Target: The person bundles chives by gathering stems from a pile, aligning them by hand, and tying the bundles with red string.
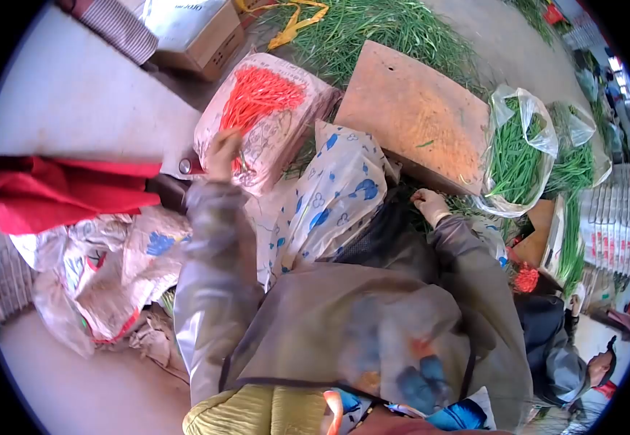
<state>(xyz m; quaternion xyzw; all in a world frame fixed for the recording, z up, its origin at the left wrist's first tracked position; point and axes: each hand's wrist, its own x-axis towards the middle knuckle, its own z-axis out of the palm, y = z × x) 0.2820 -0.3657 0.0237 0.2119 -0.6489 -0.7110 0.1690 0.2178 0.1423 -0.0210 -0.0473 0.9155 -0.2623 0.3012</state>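
Atop one pale printed sack (278, 139) we see one heap of red strips (260, 94), too many to count. Our left hand (222, 154) is at its lower end, too blurred to tell whether its fingers pinch any. Our right hand's (431, 206) fingers curl near one wooden board (423, 109); we cannot tell whether they grip anything. One patterned sheet (329, 185) lies between our hands. Two clear bags (544, 139) of greens flank the board, which partly blocks one grass-like heap (387, 36).

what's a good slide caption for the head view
Left hand at orange strips on a pale sack, right hand beside a wooden board, bagged greens nearby.
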